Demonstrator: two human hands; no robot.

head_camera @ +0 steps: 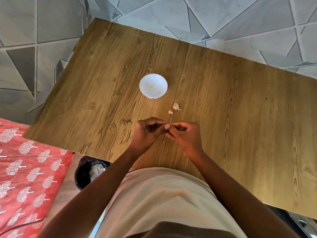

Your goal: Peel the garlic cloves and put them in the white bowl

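Observation:
A small pale garlic clove (pixel 167 126) is pinched between the fingertips of my left hand (pixel 147 133) and my right hand (pixel 186 135), just above the wooden table (pixel 240 117). Both hands have curled fingers meeting at the clove. Two more unpeeled garlic pieces lie on the table beyond my hands: a larger one (pixel 176 106) and a smaller one (pixel 170 112). Farther back stands the white bowl (pixel 153 78), with a few yellowish bits inside that are too small to identify.
A black bin (pixel 84 172) with pale scraps in it sits on the floor below the table's near left edge. A red patterned cloth (pixel 25 169) covers the surface at the left. Grey tiled floor surrounds the table.

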